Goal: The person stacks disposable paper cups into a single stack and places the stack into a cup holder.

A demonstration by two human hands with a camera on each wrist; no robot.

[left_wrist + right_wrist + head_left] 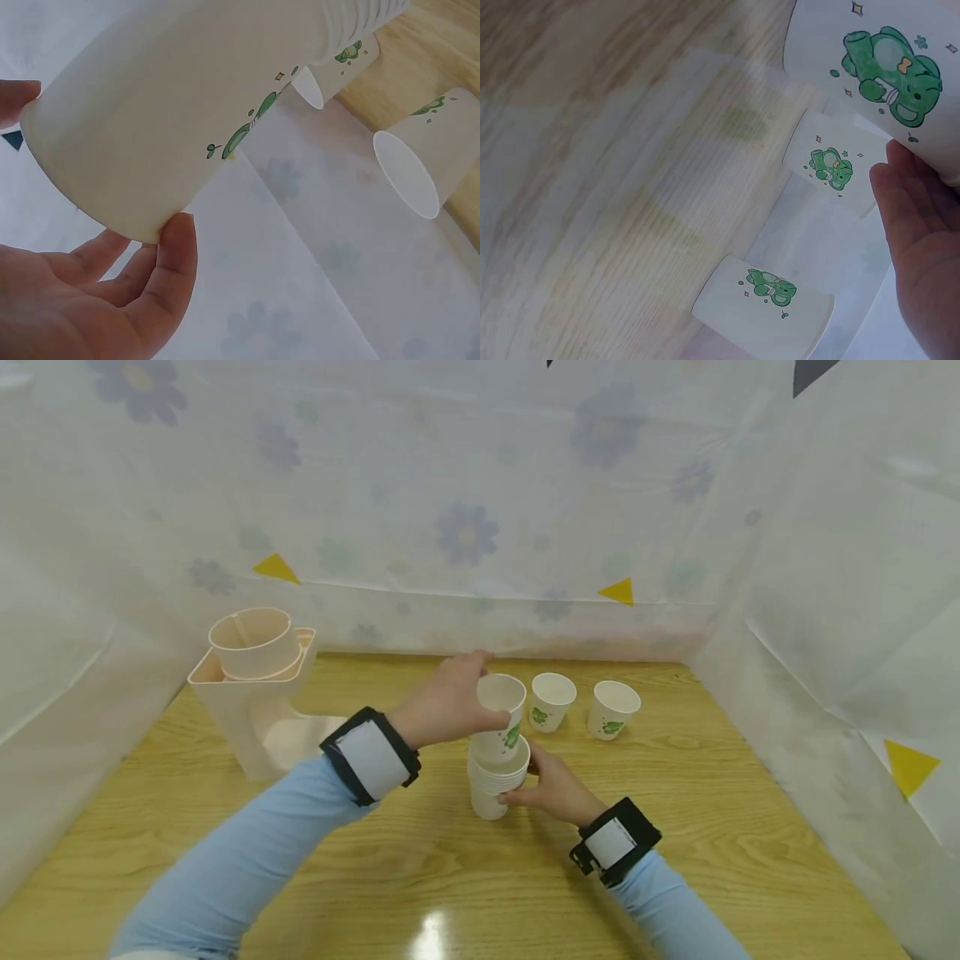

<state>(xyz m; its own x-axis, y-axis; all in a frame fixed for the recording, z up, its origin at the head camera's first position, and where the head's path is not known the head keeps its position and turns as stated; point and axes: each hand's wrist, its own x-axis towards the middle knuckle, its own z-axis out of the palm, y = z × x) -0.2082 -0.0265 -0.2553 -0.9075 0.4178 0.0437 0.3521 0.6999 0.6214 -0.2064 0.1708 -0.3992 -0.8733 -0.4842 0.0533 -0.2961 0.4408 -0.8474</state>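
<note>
Between the thumb and fingers of my left hand (450, 700) is a white paper cup (501, 714), gripped near its rim. Its base sits at or just above the mouth of a stack of nested paper cups (491, 789); how far inside, I cannot tell. My right hand (557, 787) holds that stack from the right, thumb in front, fingers partly hidden behind. Two single paper cups stand upright behind on the right, a nearer-to-centre cup (552, 700) and a farther-right cup (613, 710). In the right wrist view a green bear print (895, 75) shows on the stack's wall.
At the left of the wooden table (712, 827) stands a pale beige holder (251, 727) with a round cup-like container (257, 643) in its top. White flowered sheeting (465, 485) encloses the back and sides, with yellow triangles (277, 567) on it.
</note>
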